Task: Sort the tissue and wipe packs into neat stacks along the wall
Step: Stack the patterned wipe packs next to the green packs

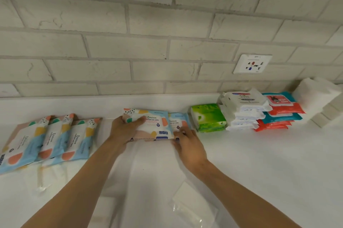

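Note:
A colourful Stalove wet-wipes pack (150,123) lies near the wall at the centre of the white counter (250,162). My left hand (124,129) grips its left end, thumb across the top. My right hand (187,142) pinches its lower right corner. A second matching pack (178,120) peeks out beneath on the right. Three more such packs (50,140) lie overlapped at the left. To the right sit green tissue packs (208,117), a stack of white Dove packs (243,109) and a stack of red and teal wipe packs (280,111).
A pile of plain white tissue packs (319,98) leans against the brick wall at the far right. A wall socket (252,63) sits above the stacks. A clear-wrapped white pack (193,207) and a clear wrapper (41,181) lie near the counter's front.

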A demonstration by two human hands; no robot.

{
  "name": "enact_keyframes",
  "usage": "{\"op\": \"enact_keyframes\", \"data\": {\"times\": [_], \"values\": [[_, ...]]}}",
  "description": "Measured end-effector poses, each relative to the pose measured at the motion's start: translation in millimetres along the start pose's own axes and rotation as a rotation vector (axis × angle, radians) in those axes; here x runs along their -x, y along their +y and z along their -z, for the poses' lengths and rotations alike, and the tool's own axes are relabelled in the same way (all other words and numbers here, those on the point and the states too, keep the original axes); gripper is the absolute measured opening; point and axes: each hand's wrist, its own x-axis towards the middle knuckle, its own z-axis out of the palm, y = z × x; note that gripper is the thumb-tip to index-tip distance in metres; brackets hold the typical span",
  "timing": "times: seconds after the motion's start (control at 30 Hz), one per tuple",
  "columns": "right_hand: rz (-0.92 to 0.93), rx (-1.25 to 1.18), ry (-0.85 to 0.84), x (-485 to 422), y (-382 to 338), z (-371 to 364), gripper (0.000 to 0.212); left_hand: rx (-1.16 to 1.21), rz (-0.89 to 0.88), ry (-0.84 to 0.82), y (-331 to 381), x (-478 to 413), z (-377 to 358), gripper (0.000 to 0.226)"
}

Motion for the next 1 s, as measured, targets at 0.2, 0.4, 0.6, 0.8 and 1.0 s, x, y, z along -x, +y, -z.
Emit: {"op": "enact_keyframes", "data": {"times": [0.2, 0.4, 0.6, 0.8, 1.0], "values": [[-0.027, 0.009, 0.084, 4, 11, 0, 0.032, -0.028, 0.06, 0.026, -14, -11, -28, 0.054], [-0.05, 0.038, 0.137, 6, 19, 2, 0.033, -0.366, -0.066, 0.151, -26, -18, -43, 0.068], [-0.009, 0.045, 0.299, 16, 13, -3, 0.059, -0.617, -0.116, 0.174, -32, -16, -60, 0.078], [-0.016, 0.116, 0.218, 9, 14, -3, 0.048, -0.623, -0.1, 0.155, -30, -14, -72, 0.075], [0.03, 0.191, 0.238, 0, 15, -3, 0.045, -0.579, -0.068, 0.046, -28, -5, -67, 0.045]]}}
